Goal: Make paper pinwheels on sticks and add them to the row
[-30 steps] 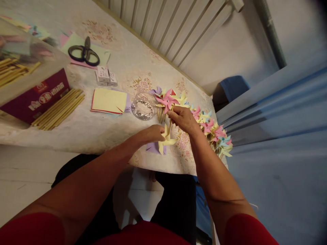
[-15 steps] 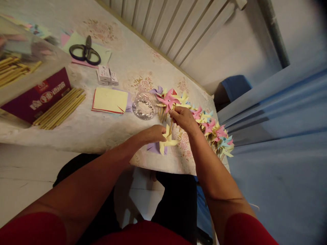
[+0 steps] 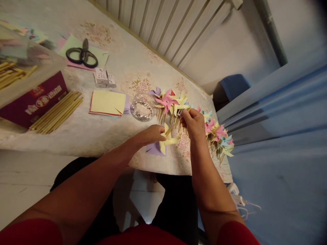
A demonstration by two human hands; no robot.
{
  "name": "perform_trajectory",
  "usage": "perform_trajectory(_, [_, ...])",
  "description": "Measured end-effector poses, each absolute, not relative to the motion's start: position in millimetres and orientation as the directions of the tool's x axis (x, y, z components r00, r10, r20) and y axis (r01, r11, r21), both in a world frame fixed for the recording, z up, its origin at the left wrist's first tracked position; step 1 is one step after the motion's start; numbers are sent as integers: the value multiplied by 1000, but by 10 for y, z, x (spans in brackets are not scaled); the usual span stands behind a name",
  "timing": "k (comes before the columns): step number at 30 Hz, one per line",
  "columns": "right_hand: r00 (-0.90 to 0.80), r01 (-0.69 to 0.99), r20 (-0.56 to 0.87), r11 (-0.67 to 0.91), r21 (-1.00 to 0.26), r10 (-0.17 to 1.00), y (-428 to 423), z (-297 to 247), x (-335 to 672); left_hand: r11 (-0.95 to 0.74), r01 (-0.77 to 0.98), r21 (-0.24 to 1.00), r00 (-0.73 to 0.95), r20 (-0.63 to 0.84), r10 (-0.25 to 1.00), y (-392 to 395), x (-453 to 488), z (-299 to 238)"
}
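Note:
In the head view, my left hand (image 3: 154, 133) pinches the edge of a yellow paper pinwheel (image 3: 170, 141) near the table's front edge. A thin wooden stick (image 3: 175, 124) slants from the pinwheel up to the right, where my right hand (image 3: 194, 123) is closed around its far end. Below the pinwheel lies a purple paper square (image 3: 152, 148), partly covered. Just beyond my hands a pink pinwheel (image 3: 167, 101) and others on sticks lie in a row, some hidden behind my right hand. A round clear dish (image 3: 141, 107) of small silvery beads or pins stands left of them.
Stacked paper squares (image 3: 107, 102) lie left of the dish, with small white boxes (image 3: 101, 76) behind. Black-handled scissors (image 3: 82, 56) rest on coloured paper. Wooden sticks (image 3: 57, 114) lean by a purple box panel (image 3: 35, 99) at left. A blue curtain (image 3: 270, 143) hangs at right.
My right hand has moved right, swinging the stick from nearly upright to slanting right. The left hand keeps the yellow pinwheel in about the same place. The view has shifted slightly.

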State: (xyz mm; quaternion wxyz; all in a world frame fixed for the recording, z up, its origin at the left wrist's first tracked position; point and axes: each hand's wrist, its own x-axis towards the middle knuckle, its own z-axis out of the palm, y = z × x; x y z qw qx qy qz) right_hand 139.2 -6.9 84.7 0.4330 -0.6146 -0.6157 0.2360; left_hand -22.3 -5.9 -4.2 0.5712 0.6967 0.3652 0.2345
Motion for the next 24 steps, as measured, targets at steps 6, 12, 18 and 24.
perform_trajectory(6, [303,463,331,165,-871,894,-353,820,1428,-90,271,958,589,-91,803,-75,-224,-4])
perform_trajectory(12, [350,484,374,176,-857,859,-461,757,1384,-115,288,951,580,-78,811,-77,-223,10])
perform_trajectory(18, [352,481,372,175,-859,859,-464,724,1398,-115,285,952,582,-76,810,-82,-231,16])
perform_trajectory(24, [369,435,349,172,-884,861,-468,698,1414,-113,285,952,581,-78,810,-80,-229,14])
